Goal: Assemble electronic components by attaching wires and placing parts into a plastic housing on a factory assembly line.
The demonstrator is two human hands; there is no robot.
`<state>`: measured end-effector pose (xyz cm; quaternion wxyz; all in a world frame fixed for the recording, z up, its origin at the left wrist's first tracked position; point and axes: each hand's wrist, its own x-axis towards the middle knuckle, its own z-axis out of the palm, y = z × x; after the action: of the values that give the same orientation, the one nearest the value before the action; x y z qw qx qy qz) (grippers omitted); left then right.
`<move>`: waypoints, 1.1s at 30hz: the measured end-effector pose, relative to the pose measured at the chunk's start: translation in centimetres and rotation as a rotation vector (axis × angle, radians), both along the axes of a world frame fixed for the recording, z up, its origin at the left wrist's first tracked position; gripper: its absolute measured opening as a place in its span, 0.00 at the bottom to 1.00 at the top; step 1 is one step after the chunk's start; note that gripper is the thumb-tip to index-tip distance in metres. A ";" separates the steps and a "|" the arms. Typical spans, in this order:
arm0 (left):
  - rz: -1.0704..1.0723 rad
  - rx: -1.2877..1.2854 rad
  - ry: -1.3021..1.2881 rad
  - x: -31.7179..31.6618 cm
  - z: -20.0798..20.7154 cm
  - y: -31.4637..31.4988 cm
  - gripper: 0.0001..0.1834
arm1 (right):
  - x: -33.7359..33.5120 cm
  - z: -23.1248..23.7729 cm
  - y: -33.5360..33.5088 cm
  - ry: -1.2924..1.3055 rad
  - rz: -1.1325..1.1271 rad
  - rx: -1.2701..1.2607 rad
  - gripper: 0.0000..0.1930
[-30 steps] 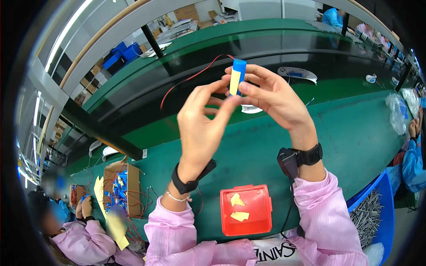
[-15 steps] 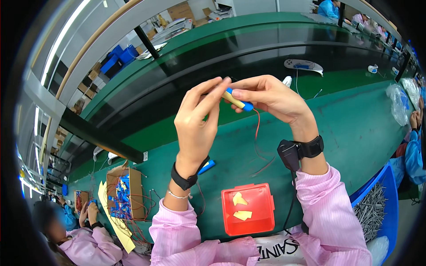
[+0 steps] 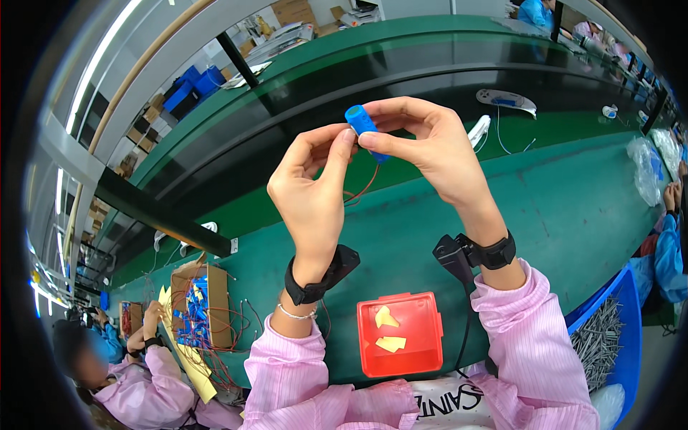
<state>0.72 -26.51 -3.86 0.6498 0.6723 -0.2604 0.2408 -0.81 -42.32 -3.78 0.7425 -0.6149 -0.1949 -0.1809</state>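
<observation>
A small blue cylindrical battery [image 3: 365, 127] with thin reddish wires at its lower end is held up, tilted, over the far side of the bench. My right hand [image 3: 423, 143] grips it between thumb and fingers from the right. My left hand [image 3: 313, 168] is closed, its thumb and forefinger pinched against the battery's left side. A red open plastic box [image 3: 423, 355] with pieces of yellow tape [image 3: 390, 344] lies on the green bench below my hands.
At left, a cardboard box [image 3: 219, 301] of blue batteries with tangled wires stands beside a yellow sheet [image 3: 199, 378]. A co-worker in pink [image 3: 150, 390] sits there. A blue bin [image 3: 631, 344] of metal rods stands at right. White devices [image 3: 506, 102] lie beyond the bench. A black post [image 3: 161, 215] slants at left.
The battery has been turned and tipped more upright; its yellow strip no longer shows and the blue side faces me. My left fingers have moved from stretched along it to a pinch.
</observation>
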 end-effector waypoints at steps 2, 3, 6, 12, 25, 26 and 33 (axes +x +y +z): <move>0.001 0.009 0.005 -0.2 0.2 0.1 0.07 | -0.1 0.0 0.1 -0.026 -0.027 -0.013 0.17; 0.002 0.012 0.013 -0.4 0.3 0.3 0.07 | -0.2 0.1 0.3 -0.033 -0.047 -0.026 0.17; -0.003 0.025 0.027 -0.7 0.7 0.4 0.06 | -0.7 0.4 0.5 -0.043 -0.068 -0.008 0.16; -0.047 0.006 0.077 0.0 0.8 0.1 0.06 | -0.7 0.3 0.6 -0.063 -0.081 0.003 0.16; -0.297 0.074 0.187 -2.7 -0.8 3.3 0.04 | 0.3 0.5 -4.3 -0.042 0.163 0.488 0.19; -0.352 0.269 0.186 -3.6 -1.2 4.3 0.05 | -0.1 1.0 -5.9 -0.054 0.039 0.458 0.19; -0.734 1.213 0.172 -7.8 -3.2 4.9 0.01 | -3.9 0.5 -18.4 -0.200 -0.583 0.335 0.19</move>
<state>-7.04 -21.61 -7.09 0.2188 0.8009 -0.5057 -0.2345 -4.72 -60.75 -3.23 0.7272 -0.4936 -0.0505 -0.4743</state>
